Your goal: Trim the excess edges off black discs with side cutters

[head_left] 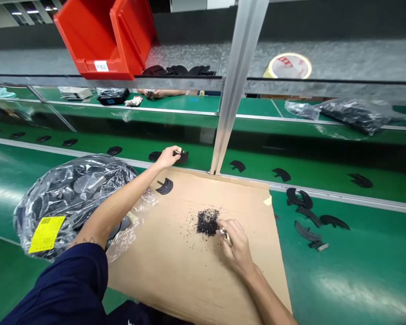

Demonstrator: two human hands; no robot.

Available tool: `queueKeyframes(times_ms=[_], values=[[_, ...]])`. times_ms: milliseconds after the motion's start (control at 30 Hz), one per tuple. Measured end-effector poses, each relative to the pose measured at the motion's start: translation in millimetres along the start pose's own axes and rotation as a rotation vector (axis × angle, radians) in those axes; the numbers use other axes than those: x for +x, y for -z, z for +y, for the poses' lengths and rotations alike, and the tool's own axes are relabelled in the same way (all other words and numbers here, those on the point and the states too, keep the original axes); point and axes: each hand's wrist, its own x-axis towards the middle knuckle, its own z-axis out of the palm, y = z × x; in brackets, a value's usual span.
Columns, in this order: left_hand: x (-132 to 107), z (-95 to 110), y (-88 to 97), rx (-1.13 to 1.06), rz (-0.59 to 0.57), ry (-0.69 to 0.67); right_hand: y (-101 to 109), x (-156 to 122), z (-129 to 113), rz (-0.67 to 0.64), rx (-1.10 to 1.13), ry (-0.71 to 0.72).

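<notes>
My left hand (168, 158) reaches over the green belt, its fingers closed on a black curved part (184, 157). Close to it on the belt lies another dark part (154, 156). A black curved part with slots (165, 186) rests on the brown cardboard sheet (250, 271) below. Beside a pile of small black bits (208, 222), my right hand (236, 241) is closed around a small shiny tool (226, 235). Most of that tool is hidden by the fingers, so its kind is unclear.
On the left sits a clear plastic bag (88, 180) of black parts. Several dark parts (299, 197) lie at the right. A metal post (235, 90) rises behind the cardboard. The shelf above holds a red bin (128, 45) and a tape roll (291, 66). Another person's hands (155, 93) show beyond.
</notes>
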Motion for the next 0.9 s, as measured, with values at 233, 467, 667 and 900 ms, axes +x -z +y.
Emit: queueKeyframes(times_ms=[233, 467, 667, 900], values=[[-158.1, 45.7, -33.0, -0.59, -0.379, -0.241, -5.1, 4.8, -11.4, -0.045, 0.429, -0.338], [-252.0, 42.1, -34.3, -0.288, -0.289, -0.101, -12.2, 13.0, -20.7, -0.271, 0.474, -0.381], [-271.6, -36.4, 38.6, 0.237, -0.021, 0.08, -16.2, 11.8, -15.2, -0.14, 0.471, -0.487], [-274.5, -79.2, 63.7, 0.555, 0.003, 0.111, -16.4, 10.0, -24.5, -0.102, 0.526, -0.569]])
